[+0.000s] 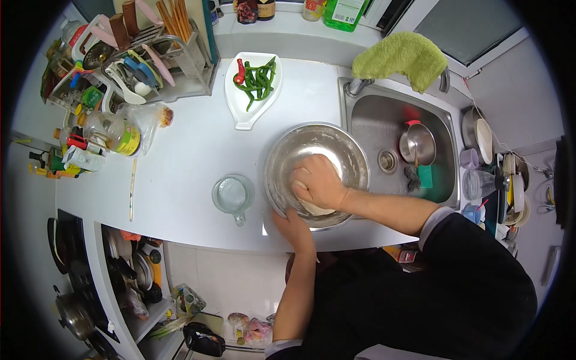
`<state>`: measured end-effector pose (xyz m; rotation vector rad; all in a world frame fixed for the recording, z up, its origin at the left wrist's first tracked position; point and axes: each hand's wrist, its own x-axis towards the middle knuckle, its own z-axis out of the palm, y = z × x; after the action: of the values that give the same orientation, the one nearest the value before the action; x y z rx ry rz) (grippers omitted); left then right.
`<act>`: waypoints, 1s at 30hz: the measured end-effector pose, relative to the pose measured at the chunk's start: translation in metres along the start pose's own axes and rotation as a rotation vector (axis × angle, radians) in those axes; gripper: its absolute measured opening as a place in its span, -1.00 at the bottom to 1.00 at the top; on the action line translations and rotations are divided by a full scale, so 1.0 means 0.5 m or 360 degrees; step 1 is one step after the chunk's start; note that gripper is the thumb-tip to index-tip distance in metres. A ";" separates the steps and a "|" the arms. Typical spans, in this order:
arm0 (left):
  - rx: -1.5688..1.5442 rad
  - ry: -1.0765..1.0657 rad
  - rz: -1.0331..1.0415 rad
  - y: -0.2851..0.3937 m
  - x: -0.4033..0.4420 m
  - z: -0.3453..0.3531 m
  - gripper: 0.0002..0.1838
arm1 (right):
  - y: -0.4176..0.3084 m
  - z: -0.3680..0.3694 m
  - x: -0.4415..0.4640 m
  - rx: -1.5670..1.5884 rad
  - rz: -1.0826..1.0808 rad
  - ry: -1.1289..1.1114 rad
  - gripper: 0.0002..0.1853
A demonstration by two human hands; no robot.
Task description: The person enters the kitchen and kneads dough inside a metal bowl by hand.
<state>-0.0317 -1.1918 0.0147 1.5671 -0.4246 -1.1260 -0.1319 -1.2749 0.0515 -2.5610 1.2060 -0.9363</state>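
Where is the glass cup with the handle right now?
In the head view, the glass cup stands on the white counter, just left of the metal bowl, its handle pointing toward the counter's front edge.

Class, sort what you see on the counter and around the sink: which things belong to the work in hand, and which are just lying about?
In the work:
- dough, under the right hand
- large steel bowl, left hand at its rim
- glass jug, probably

Lying about:
- peppers on a white dish
- green cloth
- small metal bowl in the sink
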 end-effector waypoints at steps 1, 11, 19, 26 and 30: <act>0.0003 -0.0001 -0.0008 0.002 0.002 0.000 -0.51 | 0.016 0.013 0.011 -0.0020 0.0063 -0.0100 -0.83; 0.0054 -0.0046 0.0113 -0.004 -0.003 0.002 -0.46 | 0.080 0.105 0.069 0.0022 0.0295 -0.0424 -0.83; 0.0024 -0.0052 -0.0039 0.024 -0.018 0.006 -0.46 | 0.072 0.083 0.082 0.0159 0.0414 -0.0502 -0.68; -0.0027 0.0095 0.0008 -0.043 -0.011 0.013 -0.46 | -0.021 -0.044 0.134 0.0168 0.0877 -0.1306 -0.66; -0.0050 0.0070 0.0004 -0.042 -0.015 0.010 -0.47 | -0.037 -0.043 0.025 -0.0258 0.0249 -0.0850 -0.72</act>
<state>-0.0456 -1.1821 -0.0010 1.5606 -0.3780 -1.0893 -0.1269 -1.2691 0.0816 -2.5394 1.3199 -0.1047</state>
